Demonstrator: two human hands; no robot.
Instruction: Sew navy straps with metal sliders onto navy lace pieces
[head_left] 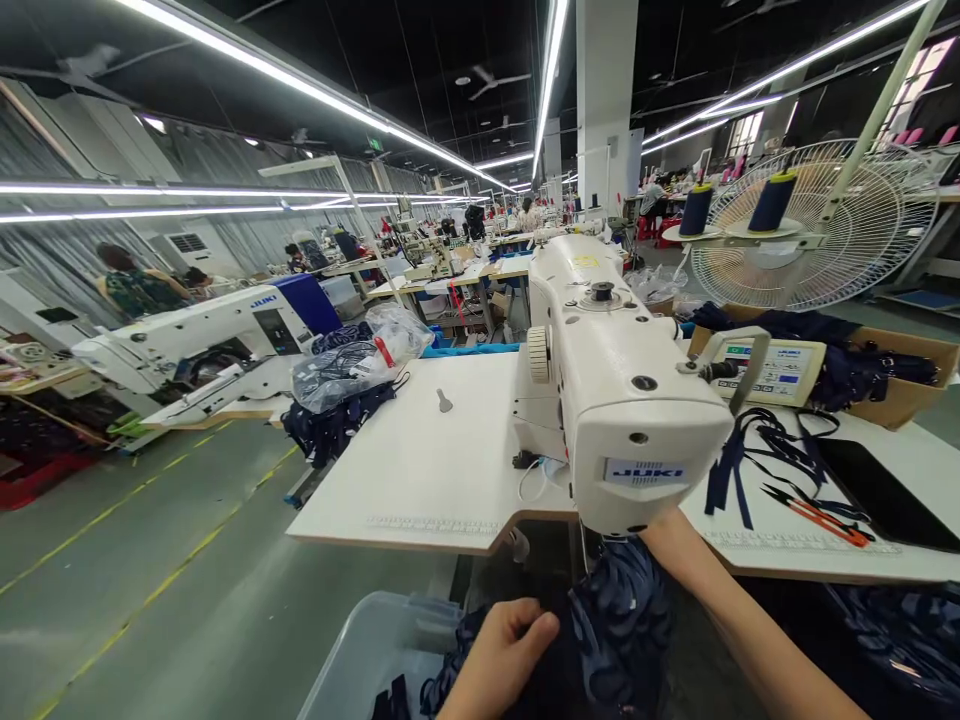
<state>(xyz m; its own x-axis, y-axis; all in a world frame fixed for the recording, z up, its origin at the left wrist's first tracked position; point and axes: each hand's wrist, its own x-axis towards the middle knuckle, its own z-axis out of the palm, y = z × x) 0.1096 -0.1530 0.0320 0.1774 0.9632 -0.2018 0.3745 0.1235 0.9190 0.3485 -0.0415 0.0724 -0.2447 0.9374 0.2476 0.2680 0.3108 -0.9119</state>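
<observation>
My left hand is low in the view, fingers curled on dark navy patterned fabric that lies in front of me. My right forearm reaches up under the head of a white JUKI sewing machine; the right hand is mostly hidden behind the machine head, and its fingers do not show. The fabric runs up toward the needle area beneath the machine.
White sewing table with navy straps, orange snips, a black flat panel and a control panel. Bagged fabric at the table's left. Grey bin below. Fan, thread cones, other workers far left.
</observation>
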